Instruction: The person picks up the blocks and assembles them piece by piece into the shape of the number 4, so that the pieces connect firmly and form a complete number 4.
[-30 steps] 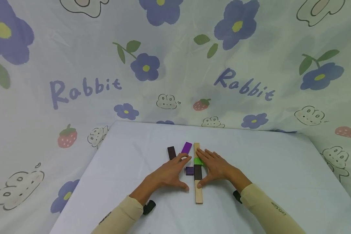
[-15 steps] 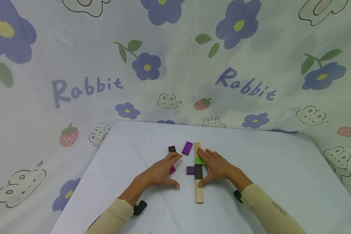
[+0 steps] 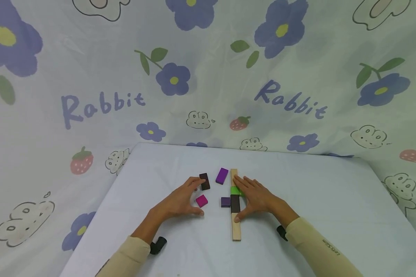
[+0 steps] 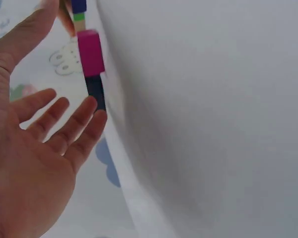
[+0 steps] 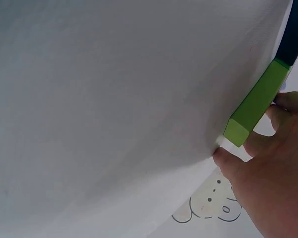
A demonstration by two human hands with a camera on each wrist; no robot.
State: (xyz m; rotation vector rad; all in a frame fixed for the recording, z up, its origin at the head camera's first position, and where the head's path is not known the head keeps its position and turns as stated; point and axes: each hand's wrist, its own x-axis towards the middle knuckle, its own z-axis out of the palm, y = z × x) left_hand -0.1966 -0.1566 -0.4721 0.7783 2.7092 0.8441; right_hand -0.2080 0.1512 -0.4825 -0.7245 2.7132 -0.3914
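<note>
My left hand [image 3: 178, 200] is spread at the left of a magenta block [image 3: 202, 201], thumb and fingers apart and nothing held. Its fingertips are close to a dark brown block [image 3: 205, 182]; whether they touch it I cannot tell. In the left wrist view the magenta block [image 4: 91, 52] stands past the outstretched fingers. My right hand [image 3: 258, 197] rests along a row of blocks, fingertips at the far light wood block [image 3: 234, 172] and thumb at the near one [image 3: 236, 231]. Between these lie a green block [image 3: 234, 190], partly under the hand, and a dark block [image 3: 235, 204].
A dark purple block [image 3: 225, 202] sits against the row's left side. Farther back a bright purple block [image 3: 222, 176] lies at a slant. All are on a white-covered table [image 3: 315, 184], with a printed curtain [image 3: 208, 96] behind it.
My left hand has moved left, away from the row, uncovering the magenta block and more of the dark brown block. The right hand has kept its place on the row.
</note>
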